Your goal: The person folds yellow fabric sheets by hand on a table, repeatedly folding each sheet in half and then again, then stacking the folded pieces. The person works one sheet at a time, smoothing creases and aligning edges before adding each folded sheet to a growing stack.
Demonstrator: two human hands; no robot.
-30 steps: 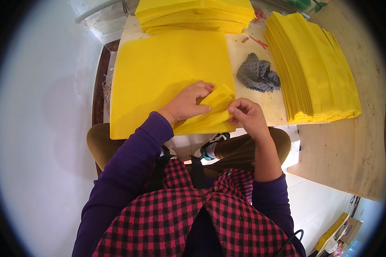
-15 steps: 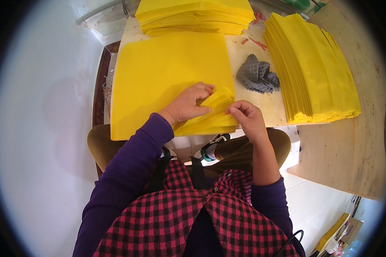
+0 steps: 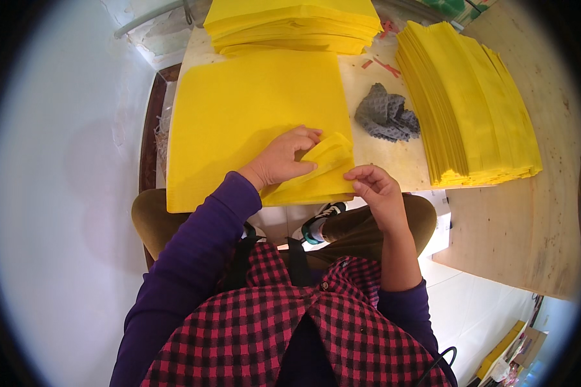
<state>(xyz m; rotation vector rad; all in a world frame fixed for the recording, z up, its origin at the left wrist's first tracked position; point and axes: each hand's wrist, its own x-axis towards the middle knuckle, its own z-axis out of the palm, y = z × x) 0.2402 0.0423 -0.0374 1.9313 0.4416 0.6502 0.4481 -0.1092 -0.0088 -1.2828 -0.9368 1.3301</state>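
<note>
Folding the yellow sheet (image 3: 252, 116): left hand (image 3: 284, 158) pressing flat, right hand (image 3: 374, 190) pinching its corner beside the grey rag (image 3: 386, 117); crease next.

Your left hand (image 3: 283, 158) presses flat on the large yellow sheet (image 3: 252, 109), fingers on its folded corner (image 3: 323, 169) at the sheet's 5 o'clock. Your right hand (image 3: 374, 187) pinches that fold's near edge. On the counter (image 3: 394, 161), a grey cloth (image 3: 386, 116) lies at 2 o'clock from your hands, with yellow stacks at 12 (image 3: 297, 22) and 3 o'clock (image 3: 478, 103).
</note>
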